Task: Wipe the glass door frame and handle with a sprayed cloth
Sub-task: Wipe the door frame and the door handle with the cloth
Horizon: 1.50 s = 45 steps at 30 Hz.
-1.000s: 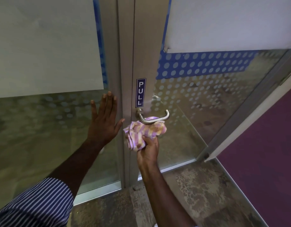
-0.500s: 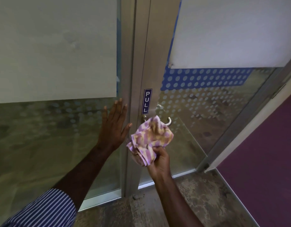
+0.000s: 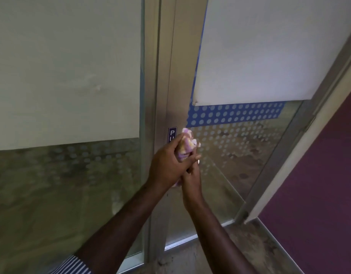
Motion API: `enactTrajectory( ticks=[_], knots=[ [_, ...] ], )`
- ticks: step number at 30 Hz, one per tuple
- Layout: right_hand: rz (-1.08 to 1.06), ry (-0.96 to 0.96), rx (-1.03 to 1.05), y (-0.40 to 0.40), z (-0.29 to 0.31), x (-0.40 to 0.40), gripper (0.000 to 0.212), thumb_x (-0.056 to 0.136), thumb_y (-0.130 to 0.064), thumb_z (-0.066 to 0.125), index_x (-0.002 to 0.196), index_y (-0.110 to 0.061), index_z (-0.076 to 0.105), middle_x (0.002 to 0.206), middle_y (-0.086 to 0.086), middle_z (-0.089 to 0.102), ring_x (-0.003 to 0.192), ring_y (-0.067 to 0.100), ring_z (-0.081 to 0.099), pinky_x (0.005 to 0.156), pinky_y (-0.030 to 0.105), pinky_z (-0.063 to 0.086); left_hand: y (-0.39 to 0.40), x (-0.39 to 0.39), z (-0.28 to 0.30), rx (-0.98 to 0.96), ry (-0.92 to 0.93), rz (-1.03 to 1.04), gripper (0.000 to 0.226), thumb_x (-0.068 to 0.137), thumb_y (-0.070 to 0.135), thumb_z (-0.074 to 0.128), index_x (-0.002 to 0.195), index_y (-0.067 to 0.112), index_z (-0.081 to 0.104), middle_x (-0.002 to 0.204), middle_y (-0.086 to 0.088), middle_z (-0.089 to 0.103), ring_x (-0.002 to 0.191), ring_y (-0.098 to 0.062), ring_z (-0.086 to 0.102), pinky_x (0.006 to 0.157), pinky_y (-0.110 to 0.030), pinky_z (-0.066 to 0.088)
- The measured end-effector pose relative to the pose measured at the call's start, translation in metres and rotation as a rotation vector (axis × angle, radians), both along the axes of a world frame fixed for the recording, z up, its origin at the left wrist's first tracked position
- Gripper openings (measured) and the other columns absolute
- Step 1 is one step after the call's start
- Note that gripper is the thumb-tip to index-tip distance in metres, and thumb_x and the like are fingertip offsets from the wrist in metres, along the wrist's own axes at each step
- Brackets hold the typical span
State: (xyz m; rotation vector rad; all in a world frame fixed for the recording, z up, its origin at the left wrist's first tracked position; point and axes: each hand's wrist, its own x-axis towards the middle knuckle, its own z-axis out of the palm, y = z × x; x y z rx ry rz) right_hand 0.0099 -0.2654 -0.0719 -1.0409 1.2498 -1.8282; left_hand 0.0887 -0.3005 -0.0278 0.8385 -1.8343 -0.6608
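Note:
A pink and yellow checked cloth is bunched up in front of the grey metal door frame, just right of the blue PULL sign. My left hand wraps over the cloth from the left. My right hand grips the cloth from below, one finger pointing right. Both hands touch each other. The door handle is hidden behind the hands and cloth.
A glass door pane with a blue dotted band and a frosted sheet stands right of the frame. Another frosted glass panel fills the left. A purple wall lies far right. Stained floor shows below.
My left hand left the glass panel and moved right onto the cloth. My right hand lifted the cloth up beside the PULL sign, covering the handle. The view moved closer.

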Motion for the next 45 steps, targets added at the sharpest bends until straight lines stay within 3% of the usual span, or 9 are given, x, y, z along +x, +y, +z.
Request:
enactTrajectory(
  ticks=[6,12,17,22,27,31,36,41,45],
  knots=[
    [-0.01,0.193,-0.058,0.007,0.035,-0.028,0.064,0.099,-0.002,0.057,0.153,-0.031,0.039,0.138,-0.023,0.062,0.126,0.0,0.06,0.103,0.029,0.053,-0.005,-0.005,0.034,0.099,0.169,0.021,0.025,0.092,0.035,0.074,0.116,0.04,0.07,0.091,0.026,0.072,0.089,0.012,0.068,0.08,-0.02,0.059],
    [-0.197,0.151,-0.2,-0.004,0.073,-0.081,0.034,0.099,-0.01,0.063,0.133,-0.015,0.065,0.12,0.002,0.074,0.112,0.012,0.07,0.093,0.033,0.056,-0.031,-0.011,0.065,0.087,0.254,0.066,0.017,0.1,0.018,0.062,0.102,0.035,0.067,0.087,0.023,0.068,0.076,0.018,0.064,0.079,-0.026,0.058],
    [-0.052,0.365,-0.12,-0.023,0.105,-0.115,0.062,0.079,-0.052,0.08,0.136,-0.035,0.062,0.141,-0.011,0.062,0.133,0.016,0.058,0.11,0.052,0.048,-0.035,-0.016,0.089,0.109,0.284,-0.053,0.024,0.107,0.017,0.05,0.094,0.031,0.065,0.089,0.013,0.07,0.073,0.011,0.065,0.073,-0.014,0.053],
    [-0.055,0.45,-0.173,-0.034,0.117,-0.122,0.045,0.069,-0.043,0.084,0.101,-0.013,0.073,0.106,0.005,0.076,0.104,0.028,0.07,0.092,0.057,0.056,-0.036,-0.018,0.098,0.044,0.316,-0.02,0.028,0.109,0.018,0.046,0.092,0.028,0.066,0.079,0.016,0.072,0.073,0.009,0.064,0.071,-0.012,0.051],
    [-0.264,0.675,-0.231,-0.037,0.121,-0.123,0.027,0.084,-0.029,0.083,0.111,-0.024,0.08,0.155,-0.001,0.05,0.134,0.012,0.055,0.108,0.033,0.048,-0.048,-0.017,0.095,-0.02,0.215,0.092,0.022,0.108,0.026,0.049,0.101,0.023,0.069,0.092,0.006,0.071,0.079,0.009,0.063,0.073,-0.011,0.049],
    [-0.301,0.798,-0.322,-0.033,0.126,-0.124,0.022,0.089,-0.025,0.079,0.111,-0.022,0.08,0.151,0.002,0.054,0.143,0.018,0.048,0.114,0.039,0.043,-0.051,-0.012,0.093,-0.046,0.16,0.156,0.021,0.108,0.029,0.05,0.108,0.024,0.07,0.094,0.008,0.072,0.082,0.008,0.064,0.074,-0.013,0.05],
    [-0.082,0.583,-0.267,-0.051,0.13,-0.134,0.017,0.09,-0.018,0.077,0.105,-0.01,0.077,0.12,-0.004,0.073,0.11,0.004,0.067,0.092,0.032,0.054,-0.042,-0.01,0.103,0.013,0.129,0.038,0.021,0.108,0.028,0.047,0.105,0.031,0.068,0.092,0.015,0.07,0.08,0.008,0.065,0.072,-0.009,0.05],
    [0.763,-0.059,-0.004,-0.059,0.119,-0.141,0.078,0.071,-0.055,0.085,0.131,-0.009,0.064,0.123,0.013,0.068,0.11,0.027,0.067,0.094,0.044,0.057,-0.039,-0.009,0.113,0.07,0.235,-0.04,0.024,0.108,0.024,0.044,0.103,0.024,0.068,0.087,0.008,0.069,0.074,0.005,0.066,0.066,-0.009,0.051],
    [0.753,-0.013,-0.021,-0.062,0.127,-0.137,0.052,0.067,-0.034,0.093,0.111,-0.013,0.076,0.104,0.009,0.074,0.098,0.027,0.068,0.092,0.042,0.055,-0.047,-0.004,0.115,0.03,0.223,-0.041,0.026,0.109,0.024,0.045,0.1,0.031,0.069,0.085,0.009,0.07,0.073,0.007,0.066,0.068,-0.012,0.053]
  ],
)
